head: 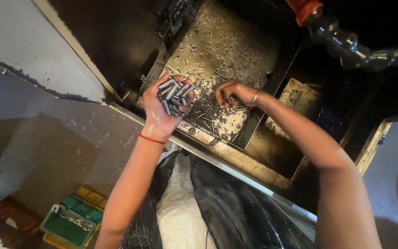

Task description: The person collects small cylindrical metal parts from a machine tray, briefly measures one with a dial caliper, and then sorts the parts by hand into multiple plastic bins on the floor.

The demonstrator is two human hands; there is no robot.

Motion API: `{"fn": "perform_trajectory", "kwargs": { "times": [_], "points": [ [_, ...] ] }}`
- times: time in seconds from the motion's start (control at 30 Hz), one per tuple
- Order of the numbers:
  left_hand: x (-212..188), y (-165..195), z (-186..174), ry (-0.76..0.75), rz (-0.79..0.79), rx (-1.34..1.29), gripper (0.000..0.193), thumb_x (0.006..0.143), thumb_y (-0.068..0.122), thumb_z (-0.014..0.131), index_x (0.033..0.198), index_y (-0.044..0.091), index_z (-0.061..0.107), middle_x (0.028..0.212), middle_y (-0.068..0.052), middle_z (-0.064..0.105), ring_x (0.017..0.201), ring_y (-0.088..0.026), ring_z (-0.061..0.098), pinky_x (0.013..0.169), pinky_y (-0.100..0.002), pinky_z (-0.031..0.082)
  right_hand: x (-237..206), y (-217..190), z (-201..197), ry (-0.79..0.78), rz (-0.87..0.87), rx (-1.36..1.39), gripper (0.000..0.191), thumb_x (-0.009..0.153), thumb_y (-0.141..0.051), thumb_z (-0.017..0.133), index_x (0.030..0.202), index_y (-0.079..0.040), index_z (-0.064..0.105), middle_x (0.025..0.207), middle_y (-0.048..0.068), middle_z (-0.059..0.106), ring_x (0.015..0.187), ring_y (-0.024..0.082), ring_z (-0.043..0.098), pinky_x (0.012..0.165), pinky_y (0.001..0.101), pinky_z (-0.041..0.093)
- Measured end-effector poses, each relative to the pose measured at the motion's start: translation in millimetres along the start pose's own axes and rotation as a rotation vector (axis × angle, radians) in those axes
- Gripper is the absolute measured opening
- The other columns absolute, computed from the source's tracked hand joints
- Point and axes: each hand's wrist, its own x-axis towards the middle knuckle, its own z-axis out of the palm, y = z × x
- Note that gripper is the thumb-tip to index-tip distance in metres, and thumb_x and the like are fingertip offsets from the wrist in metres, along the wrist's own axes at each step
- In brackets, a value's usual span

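Left hand (pixel 162 103) cups shiny steel pins (pixel 175 93); right hand (pixel 232 93) pinches pins from oily tray (pixel 217 46).

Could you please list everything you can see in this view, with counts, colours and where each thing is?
metal pins: a handful, silver, cupped in the left palm
loose pins: many, silver, scattered on the tray among chips
perforated tray: one, wet brassy metal, inside the machine, centre top
coolant hose: one, black segmented with an orange-red end, top right
plastic crates: a green one on a yellow one, floor, bottom left
black sheet: one, over white material, bottom centre
red thread: one, on the left wrist
bangle: one, silver, on the right wrist
left hand: palm up, holding pins
right hand: fingers down, picking among the loose pins
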Motion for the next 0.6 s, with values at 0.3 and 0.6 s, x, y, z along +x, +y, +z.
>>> {"fn": "perform_trajectory", "kwargs": {
  "times": [0.3,0.6],
  "points": [
    [-3.1,0.8,1.2,0.000,-0.021,-0.024,0.030,0.098,0.035,0.057,0.094,0.007,0.067,0.096,-0.012,0.070,0.080,-0.027,0.070,0.049,-0.028,0.048,1.4,-37.4,91.8,0.196,-0.237,-0.997,0.044,0.083,-0.027,0.075,0.124,-0.020,0.063,0.081,0.015,0.074,0.075,0.034,0.072,0.066,0.0496,0.056],
    [-1.1,1.4,-0.1,-0.012,-0.018,-0.021,0.030,0.097,0.035,0.057,0.094,0.007,0.067,0.097,-0.012,0.070,0.079,-0.028,0.069,0.050,-0.029,0.048,-7.7,-53.2,85.7,0.240,-0.163,-1.219,0.049,0.092,-0.040,0.067,0.129,-0.012,0.052,0.073,0.016,0.071,0.069,0.036,0.072,0.059,0.0486,0.056]
  ]
}}
